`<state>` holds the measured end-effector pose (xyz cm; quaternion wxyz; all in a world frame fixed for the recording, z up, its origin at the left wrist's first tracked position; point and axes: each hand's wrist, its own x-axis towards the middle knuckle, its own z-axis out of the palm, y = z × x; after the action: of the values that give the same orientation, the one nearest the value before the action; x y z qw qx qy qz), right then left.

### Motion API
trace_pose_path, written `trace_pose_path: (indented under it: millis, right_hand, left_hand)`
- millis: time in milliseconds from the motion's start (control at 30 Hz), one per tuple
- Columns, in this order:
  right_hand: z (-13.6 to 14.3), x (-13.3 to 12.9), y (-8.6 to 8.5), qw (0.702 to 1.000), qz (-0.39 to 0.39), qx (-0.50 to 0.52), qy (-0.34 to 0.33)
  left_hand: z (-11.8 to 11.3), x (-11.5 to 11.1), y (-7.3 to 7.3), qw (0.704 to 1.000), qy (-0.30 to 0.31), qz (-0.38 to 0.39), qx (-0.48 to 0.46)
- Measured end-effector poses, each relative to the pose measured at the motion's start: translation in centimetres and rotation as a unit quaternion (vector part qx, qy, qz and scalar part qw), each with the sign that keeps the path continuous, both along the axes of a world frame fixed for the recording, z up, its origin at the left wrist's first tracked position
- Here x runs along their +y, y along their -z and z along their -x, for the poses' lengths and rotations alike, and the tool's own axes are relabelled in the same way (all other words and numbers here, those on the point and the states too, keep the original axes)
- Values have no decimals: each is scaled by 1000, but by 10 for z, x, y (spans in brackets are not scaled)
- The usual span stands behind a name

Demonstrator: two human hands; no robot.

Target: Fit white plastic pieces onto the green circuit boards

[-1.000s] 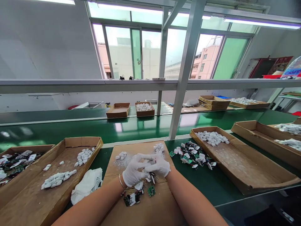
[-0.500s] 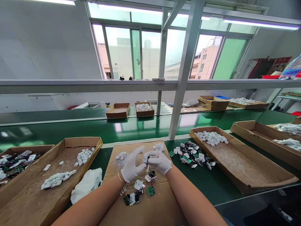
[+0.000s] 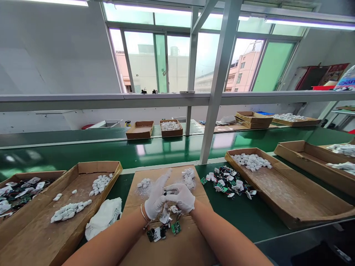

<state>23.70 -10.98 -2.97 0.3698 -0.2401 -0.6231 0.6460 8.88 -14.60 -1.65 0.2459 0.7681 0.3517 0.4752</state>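
Observation:
My left hand (image 3: pixel 155 199) and my right hand (image 3: pixel 181 196), both in white gloves, meet over a cardboard sheet (image 3: pixel 198 229). The right fingers are curled toward the left thumb, and the left fingers point upward. Between the fingertips a small dark bit shows; the rest of the held piece is hidden by the gloves. Just below the hands lie a green circuit board (image 3: pixel 176 228) with wires and several white-and-black plastic parts (image 3: pixel 157 233). Small white pieces (image 3: pixel 188 177) sit behind my right hand, with another little group (image 3: pixel 144 183) behind my left.
On the left stands a cardboard tray (image 3: pixel 27 242) with white pieces, beside a white cloth (image 3: pixel 104 218). To the right are a pile of circuit boards and white parts (image 3: pixel 229 181) and another cardboard tray (image 3: pixel 288 197). A metal post (image 3: pixel 212 111) rises behind the sheet.
My hands have come closer together and moved slightly toward me, now covering some loose parts. The right hand has shifted left, uncovering more white pieces behind it.

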Motion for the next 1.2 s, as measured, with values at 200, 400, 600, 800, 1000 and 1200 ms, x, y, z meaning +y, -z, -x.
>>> trace_pose_path:
  millis: [200, 400, 600, 800, 1000, 1200]
  right_hand:
    - [-1, -9, -19, 999, -23, -25, -17]
    - [-3, -2, -6, 999, -18, -31, -36]
    - [-14, 6, -12, 995, 19, 87, -31]
    - [-18, 3, -15, 982, 103, 149, -58]
    - [-15, -2, -21, 985, 61, 137, -81]
    - [-18, -5, -27, 990, 41, 113, -71]
  left_hand:
    - [0, -6, 3, 998, -22, -35, 47]
    - [5, -2, 5, 991, -26, -54, 122]
    - [29, 16, -40, 980, 11, -8, 196]
    - [29, 17, -56, 962, 29, -22, 270]
    - [19, 13, -43, 982, 2, -5, 187]
    - [11, 6, -41, 987, -22, -26, 155]
